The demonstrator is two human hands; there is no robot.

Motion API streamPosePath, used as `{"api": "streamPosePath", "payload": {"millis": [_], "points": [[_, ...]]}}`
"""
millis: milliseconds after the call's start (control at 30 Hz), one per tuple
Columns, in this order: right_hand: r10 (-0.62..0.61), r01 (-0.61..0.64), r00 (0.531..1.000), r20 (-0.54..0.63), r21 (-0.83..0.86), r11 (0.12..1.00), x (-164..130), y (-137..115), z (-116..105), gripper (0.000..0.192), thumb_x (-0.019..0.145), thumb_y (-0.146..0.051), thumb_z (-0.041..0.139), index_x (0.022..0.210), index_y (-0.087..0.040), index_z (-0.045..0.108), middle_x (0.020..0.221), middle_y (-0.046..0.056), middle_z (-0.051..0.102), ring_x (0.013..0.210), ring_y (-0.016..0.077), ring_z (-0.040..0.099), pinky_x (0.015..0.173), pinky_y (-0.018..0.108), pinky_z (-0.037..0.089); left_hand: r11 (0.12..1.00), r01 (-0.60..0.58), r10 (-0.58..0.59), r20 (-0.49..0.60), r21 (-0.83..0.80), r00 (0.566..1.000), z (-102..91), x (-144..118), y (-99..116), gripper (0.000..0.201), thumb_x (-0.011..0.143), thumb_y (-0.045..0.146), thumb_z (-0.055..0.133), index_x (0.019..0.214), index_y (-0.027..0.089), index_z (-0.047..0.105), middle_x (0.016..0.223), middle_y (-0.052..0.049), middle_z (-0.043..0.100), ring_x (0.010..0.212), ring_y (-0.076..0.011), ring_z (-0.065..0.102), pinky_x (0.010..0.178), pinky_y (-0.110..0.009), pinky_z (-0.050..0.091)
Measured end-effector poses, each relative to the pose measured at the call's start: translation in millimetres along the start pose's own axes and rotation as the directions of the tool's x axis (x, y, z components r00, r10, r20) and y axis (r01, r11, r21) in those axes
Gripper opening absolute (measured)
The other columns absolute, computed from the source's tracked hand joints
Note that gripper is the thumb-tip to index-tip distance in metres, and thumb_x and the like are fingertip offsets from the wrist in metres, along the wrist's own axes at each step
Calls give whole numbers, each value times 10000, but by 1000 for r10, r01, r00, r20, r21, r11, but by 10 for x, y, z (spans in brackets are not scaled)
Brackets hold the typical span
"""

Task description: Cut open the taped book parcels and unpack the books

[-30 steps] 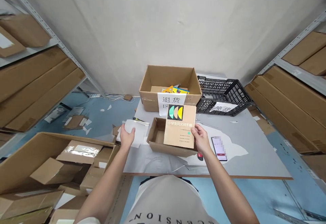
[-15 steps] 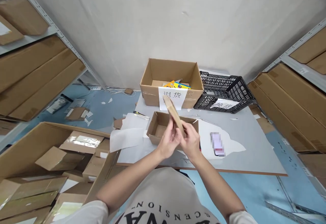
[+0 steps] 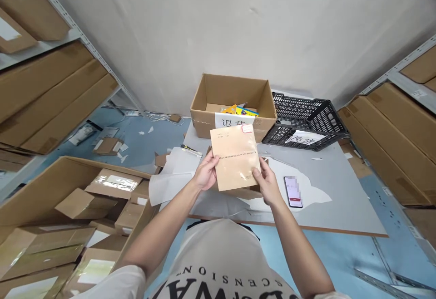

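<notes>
Between my two hands is a tan kraft-covered notebook pack [image 3: 236, 169], its printed cover facing me. It looks thick and shiny, with a small red-bordered label at its top right corner. My left hand [image 3: 206, 173] grips the left edge, and my right hand [image 3: 267, 182] has its thumb on the lower right of the cover. Beneath the pack, a small open cardboard box [image 3: 245, 193] on the table is mostly hidden. Behind, a larger cardboard box [image 3: 199, 126] with a paper sign holds several yellow and orange packets [image 3: 245, 111].
A black plastic crate [image 3: 306, 115] with a paper sign stands at the back right. The phone [image 3: 293, 191] lies on the table [image 3: 347, 199], right of my hands. A cutter [image 3: 191, 149] lies left. At lower left, a big carton [image 3: 37, 181] holds several parcels. Shelves flank both sides.
The notebook pack has turned from edge-on to cover facing me. My hands have moved apart to its two sides. The view has shifted slightly.
</notes>
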State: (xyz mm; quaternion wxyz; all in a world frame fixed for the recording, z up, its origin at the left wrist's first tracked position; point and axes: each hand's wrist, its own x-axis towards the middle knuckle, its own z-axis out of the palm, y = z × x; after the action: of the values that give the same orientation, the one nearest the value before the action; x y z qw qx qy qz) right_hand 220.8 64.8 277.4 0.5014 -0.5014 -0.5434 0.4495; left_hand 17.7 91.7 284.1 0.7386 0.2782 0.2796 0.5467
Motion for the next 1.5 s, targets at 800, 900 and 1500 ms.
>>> {"api": "streamPosePath", "payload": {"millis": [800, 900, 1500], "points": [[125, -132, 991, 42, 305, 943, 0, 184, -21, 465, 752, -449, 655, 1143, -215, 564, 1109, 77, 671, 978, 244, 644, 862, 406, 505, 968, -15, 2, 51, 249, 999, -38, 156, -34, 570, 802, 377, 626, 1316, 221, 435, 1316, -105, 532, 1248, -280, 455, 1019, -449, 392], [42, -29, 997, -63, 206, 978, 10, 133, -17, 426, 788, -410, 619, 1152, -195, 561, 1148, 90, 650, 1023, 237, 623, 897, 397, 487, 859, -180, 248, -84, 479, 965, 21, 116, -152, 626, 800, 399, 621, 1360, 238, 391, 1464, -92, 346, 1373, -273, 248, 1115, -453, 241], [-455, 431, 887, 79, -496, 754, -113, -131, 199, 503, 823, -287, 553, 1318, -219, 492, 1362, 87, 491, 1300, 265, 399, 1087, 497, 299, 996, -76, 80, -133, 37, 988, 220, -81, -301, 448, 767, 372, 657, 1163, 193, 548, 1174, -87, 636, 1145, -276, 553, 993, -433, 425]]}}
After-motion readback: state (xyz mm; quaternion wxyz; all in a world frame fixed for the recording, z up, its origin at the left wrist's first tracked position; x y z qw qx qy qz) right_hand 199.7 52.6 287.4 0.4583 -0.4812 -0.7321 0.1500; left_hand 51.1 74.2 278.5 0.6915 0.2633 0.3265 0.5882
